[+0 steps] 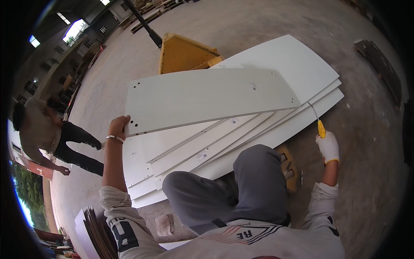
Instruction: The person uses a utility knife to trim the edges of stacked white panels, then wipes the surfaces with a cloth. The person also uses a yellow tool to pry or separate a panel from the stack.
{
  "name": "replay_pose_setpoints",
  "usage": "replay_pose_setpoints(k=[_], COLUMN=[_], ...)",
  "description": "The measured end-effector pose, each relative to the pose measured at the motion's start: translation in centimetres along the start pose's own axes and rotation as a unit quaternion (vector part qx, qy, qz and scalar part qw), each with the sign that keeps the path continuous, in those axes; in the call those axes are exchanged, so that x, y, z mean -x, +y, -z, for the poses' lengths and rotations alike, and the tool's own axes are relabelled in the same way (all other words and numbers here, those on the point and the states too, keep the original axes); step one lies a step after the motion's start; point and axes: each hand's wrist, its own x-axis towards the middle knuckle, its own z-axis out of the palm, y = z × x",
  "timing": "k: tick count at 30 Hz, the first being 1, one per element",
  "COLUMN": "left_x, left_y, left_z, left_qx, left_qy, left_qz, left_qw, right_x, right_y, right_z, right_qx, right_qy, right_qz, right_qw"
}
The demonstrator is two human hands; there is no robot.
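Observation:
My bare left hand [118,128], a bracelet at its wrist, is closed on the near left corner of a white panel [202,97]. That panel has dark holes near its ends and a small label, and it lies over other stacked white panels [297,60]. In a white knit glove, my right hand [328,146] is closed round a yellow-handled tool [321,128] with a thin metal shaft bent at its tip. The tip is by the panel's right end, above the stack's edge; I cannot tell whether it touches.
A yellow pallet jack [183,54] stands behind the stack. A wooden pallet [289,168] shows beside my knee. At left, a person [47,129] bends over. Brown boards [97,233] stand at lower left, and dark boards [379,67] lie on the floor at right.

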Motion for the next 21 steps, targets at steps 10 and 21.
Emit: replay_pose_setpoints(k=[10,21], left_x=[-0.3,-1.6], left_y=[-15.8,-32.1], left_z=[4.5,15.4], left_qx=[0.116,-0.222], left_qy=[0.052,0.132], left_qz=[0.078,0.043], left_qw=[0.989,0.965], right_x=[-2.1,-4.5], right_y=[-7.0,-8.7], right_z=[-6.2,-4.8], right_qx=[0.115,0.054], right_qy=[-0.026,-0.146], right_qz=[0.059,0.092], right_qw=[0.991,0.983])
